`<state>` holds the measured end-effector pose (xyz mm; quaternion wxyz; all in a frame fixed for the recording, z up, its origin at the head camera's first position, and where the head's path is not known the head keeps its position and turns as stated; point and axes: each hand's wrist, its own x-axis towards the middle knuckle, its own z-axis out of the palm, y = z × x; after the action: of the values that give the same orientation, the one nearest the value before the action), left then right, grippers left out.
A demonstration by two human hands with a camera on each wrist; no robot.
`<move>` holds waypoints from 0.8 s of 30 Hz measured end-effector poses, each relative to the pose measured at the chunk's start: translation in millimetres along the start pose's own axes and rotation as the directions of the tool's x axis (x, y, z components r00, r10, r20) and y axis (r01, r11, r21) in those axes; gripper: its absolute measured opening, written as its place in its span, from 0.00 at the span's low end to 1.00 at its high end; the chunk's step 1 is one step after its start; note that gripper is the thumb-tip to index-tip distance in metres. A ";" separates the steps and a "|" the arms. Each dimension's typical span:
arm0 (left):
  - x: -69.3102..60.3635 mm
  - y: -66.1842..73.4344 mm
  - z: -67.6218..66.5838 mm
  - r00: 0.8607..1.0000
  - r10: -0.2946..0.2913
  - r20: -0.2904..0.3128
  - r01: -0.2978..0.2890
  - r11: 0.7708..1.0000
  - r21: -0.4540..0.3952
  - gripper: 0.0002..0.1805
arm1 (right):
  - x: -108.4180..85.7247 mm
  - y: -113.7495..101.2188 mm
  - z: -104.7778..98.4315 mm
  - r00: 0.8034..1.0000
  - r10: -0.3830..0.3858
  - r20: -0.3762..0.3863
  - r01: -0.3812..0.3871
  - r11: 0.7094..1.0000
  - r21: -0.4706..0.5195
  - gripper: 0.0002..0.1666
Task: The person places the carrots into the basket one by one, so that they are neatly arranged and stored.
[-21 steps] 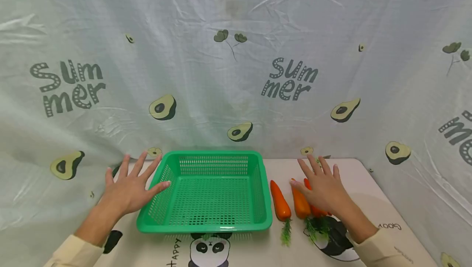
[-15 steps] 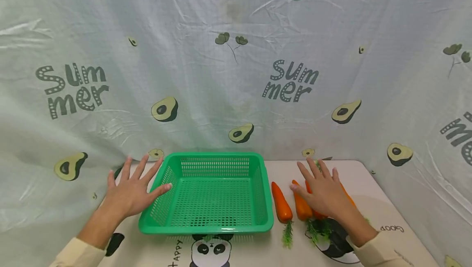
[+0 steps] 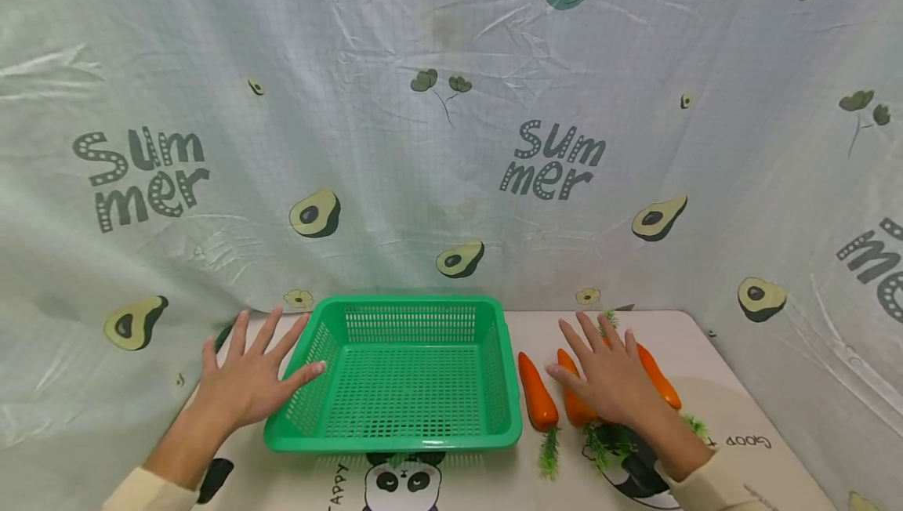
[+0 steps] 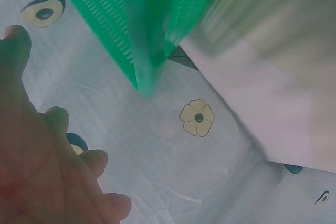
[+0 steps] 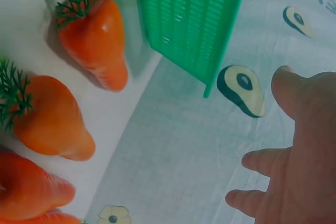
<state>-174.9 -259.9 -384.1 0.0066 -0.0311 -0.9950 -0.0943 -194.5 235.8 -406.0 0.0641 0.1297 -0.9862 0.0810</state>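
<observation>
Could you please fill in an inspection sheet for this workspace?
Surface: pale table with a panda print.
Job's things: green basket; orange carrots lie to its right, some partly hidden.
Clutter: nothing seen.
Left hand: fingers spread at the basket's left side, gripping nothing; contact unclear.
Right hand: fingers spread above the carrots, gripping nothing.
Cables: nothing seen.
Surroundings: wrinkled pale curtain with avocado prints.

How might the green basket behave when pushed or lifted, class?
The green basket is probably light for its size, since its walls and floor are perforated. Its wide, low shape suggests it would slide rather than tip. The continuous rim likely keeps it fairly stiff.
</observation>
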 end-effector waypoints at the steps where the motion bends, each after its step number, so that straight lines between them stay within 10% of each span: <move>1: -0.4 -0.3 0.6 1.000 -0.001 0.000 0.001 1.000 -0.003 0.52 | 0.1 -0.6 0.9 1.000 -0.006 -0.001 0.006 1.000 -0.006 0.47; 24: -4.5 -4.0 18.4 1.000 -0.002 0.006 0.002 1.000 -0.026 0.52 | -2.4 -11.8 24.6 0.999 -0.044 0.030 0.043 0.998 0.040 0.48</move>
<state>-170.8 -260.6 -403.0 0.0031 -0.0303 -0.9938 -0.1071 -191.6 220.9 -428.7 0.0479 0.1537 -0.9822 0.0968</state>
